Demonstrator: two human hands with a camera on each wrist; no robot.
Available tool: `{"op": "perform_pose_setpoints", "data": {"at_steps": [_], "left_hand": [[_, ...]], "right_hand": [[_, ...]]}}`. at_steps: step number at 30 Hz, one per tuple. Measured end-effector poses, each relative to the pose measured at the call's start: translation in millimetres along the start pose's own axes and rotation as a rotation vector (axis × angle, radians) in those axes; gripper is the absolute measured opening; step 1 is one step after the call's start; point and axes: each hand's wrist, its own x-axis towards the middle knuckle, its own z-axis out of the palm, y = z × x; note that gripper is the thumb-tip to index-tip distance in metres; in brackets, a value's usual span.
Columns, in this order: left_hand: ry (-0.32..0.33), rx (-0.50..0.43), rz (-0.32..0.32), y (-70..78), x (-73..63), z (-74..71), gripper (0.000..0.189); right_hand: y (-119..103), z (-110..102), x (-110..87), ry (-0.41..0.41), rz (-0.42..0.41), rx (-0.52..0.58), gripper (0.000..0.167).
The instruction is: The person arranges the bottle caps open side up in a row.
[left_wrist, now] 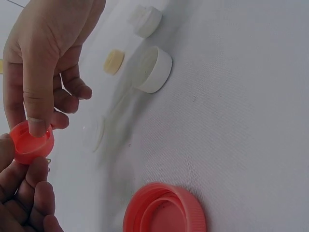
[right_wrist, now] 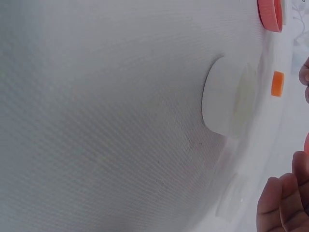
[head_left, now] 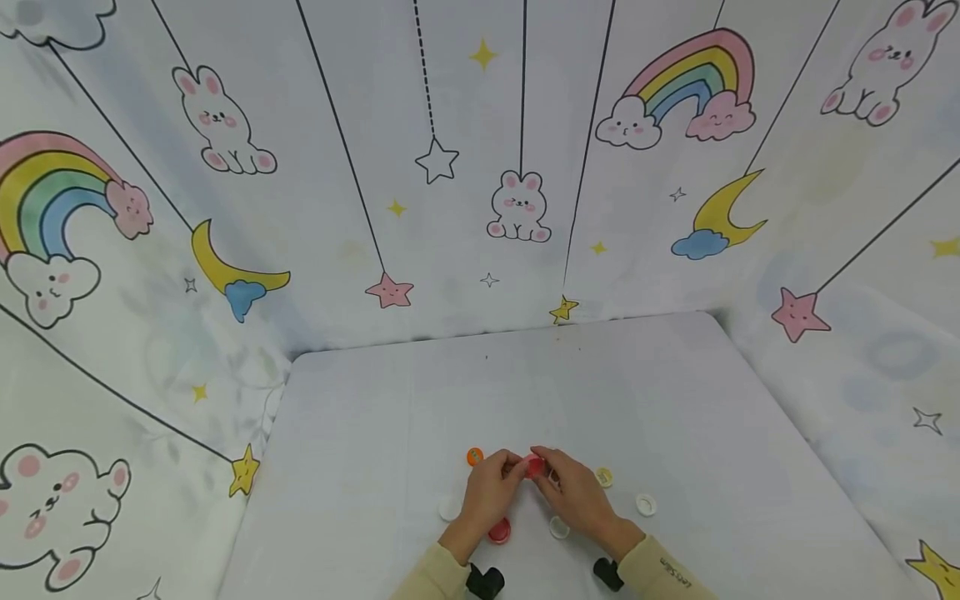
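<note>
I am holding a small, round, pinkish-red plastic cap (head_left: 534,467) between my two hands, over the white cloth-covered table (head_left: 375,467). My left hand (head_left: 489,492) is pinching it from one side with thumb and fingertips, and its other fingers are bending inward. My right hand (head_left: 576,493) is also pinching it; in the left wrist view, the thumb is pressing at the rim, and the hollow side of the cap is showing. Between my forearms, a larger red ridged plastic cap (head_left: 498,531) is lying near my left wrist, and a white round plastic cap (head_left: 559,527) is lying near my right one. An orange round cap (head_left: 475,456) is sitting to the left of my left hand. To the right of my right hand, a pale yellow round cap (head_left: 603,477) and a white ring-like cap (head_left: 646,505) are resting apart.
</note>
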Motion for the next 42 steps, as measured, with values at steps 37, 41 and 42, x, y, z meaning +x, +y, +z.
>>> {"op": "perform_pose_setpoints", "data": {"at_steps": [37, 41, 42], "left_hand": [[-0.034, 0.079, 0.111, -2.7, -0.2, 0.4, 0.033], [-0.041, 0.107, 0.106, -3.4, -0.3, 0.8, 0.034], [-0.042, 0.117, 0.105, -3.6, -0.3, 1.0, 0.034]], "right_hand": [[-0.6, -6.6, -1.8, -0.076, 0.049, -0.053, 0.055], [0.1, -6.0, -2.0, -0.075, 0.048, -0.046, 0.053], [0.5, -5.8, -2.1, -0.074, 0.046, -0.044, 0.052]]}}
